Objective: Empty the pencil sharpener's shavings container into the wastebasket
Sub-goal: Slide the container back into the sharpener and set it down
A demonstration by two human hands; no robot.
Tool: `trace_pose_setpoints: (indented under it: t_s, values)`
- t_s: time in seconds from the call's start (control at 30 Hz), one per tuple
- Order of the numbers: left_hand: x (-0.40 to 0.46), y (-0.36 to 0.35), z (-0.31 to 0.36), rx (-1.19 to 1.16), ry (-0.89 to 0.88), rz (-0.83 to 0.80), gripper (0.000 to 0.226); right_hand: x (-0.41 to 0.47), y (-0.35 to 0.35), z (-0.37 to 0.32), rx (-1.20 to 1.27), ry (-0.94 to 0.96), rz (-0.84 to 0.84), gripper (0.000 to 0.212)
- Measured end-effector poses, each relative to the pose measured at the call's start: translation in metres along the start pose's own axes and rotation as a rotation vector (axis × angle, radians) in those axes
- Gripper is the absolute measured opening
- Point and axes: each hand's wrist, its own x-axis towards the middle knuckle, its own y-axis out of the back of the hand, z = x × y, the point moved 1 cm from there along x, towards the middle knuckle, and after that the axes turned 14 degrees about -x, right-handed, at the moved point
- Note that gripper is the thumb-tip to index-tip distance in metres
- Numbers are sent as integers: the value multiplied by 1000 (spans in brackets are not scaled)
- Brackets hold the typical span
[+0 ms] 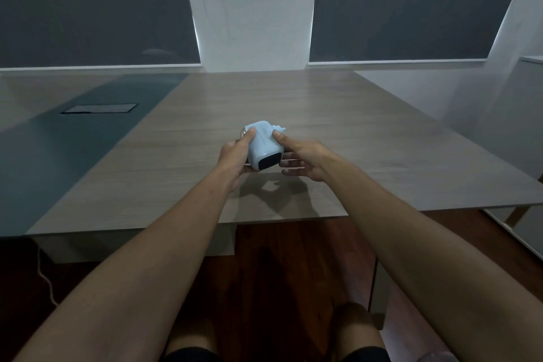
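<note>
- Knees point(357, 329), bottom centre of the frame: bare, above dark shorts, over a dark reddish wooden floor point(293, 267).
- Cord point(44, 276), lower left: thin, pale, trailing down across the floor beneath the table edge.
- Forearms: two, bare, entering from the lower left and lower right corners and converging on the centre of the frame.
- Table point(176, 185), middle band of the frame: wood-grain top with a dark grey strip running along its left part; near edge crosses the frame just above the floor.
- Left hand point(235, 156), centre: closed around the left side of the pencil sharpener, thumb lying on its top, fingers tucked beneath.
- Right hand point(305, 160), centre, just right of the left hand: thumb pressed on the sharpener's upper right side, fingers point(291, 170) loosely curled below and beside it; whether they touch its underside cannot be told.
- Pencil sharpener point(263, 144), centre: pale blue, rounded, held between both hands just above the table, casting a shadow on the top; dark panel on its near end faces the camera.
- Hatch point(100, 108), middle left: dark, rectangular, flush in the grey strip.
- Window blinds point(97, 6), upper left and upper right: dark, drawn, with a white column point(252, 9) between them.
</note>
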Motion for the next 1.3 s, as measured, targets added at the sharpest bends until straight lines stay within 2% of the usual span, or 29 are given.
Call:
trace_pose_setpoints:
  t_s: [0.2,0.3,0.4,0.5,0.67,0.77,0.93,1.1,1.3]
  values:
    - [1,8,0,19,3,16,31,-4,-2,-2,-16,-10,0,66]
    - [-2,15,3,19,-8,14,28,-6,-8,-6,-12,1,-7,65]
    - [-5,26,10,38,-30,28,39,-6,-18,-10,-15,15,-28,59]
    - [-10,39,18,54,-72,42,40,-4,-33,-16,-18,12,-40,50]
    - [-17,74,36,101,-157,186,48,-3,-64,-32,-23,17,-40,49]
    - [-24,103,49,283,-277,344,59,-4,-89,-39,-13,23,-68,49]
    - [-34,149,60,465,-445,557,53,-4,-124,-40,-63,44,-95,51]
    - [-39,172,60,568,-489,626,56,-2,-143,-36,-86,37,-105,51]
    - [-42,181,53,616,-471,620,56,-1,-152,-37,-82,39,-99,48]
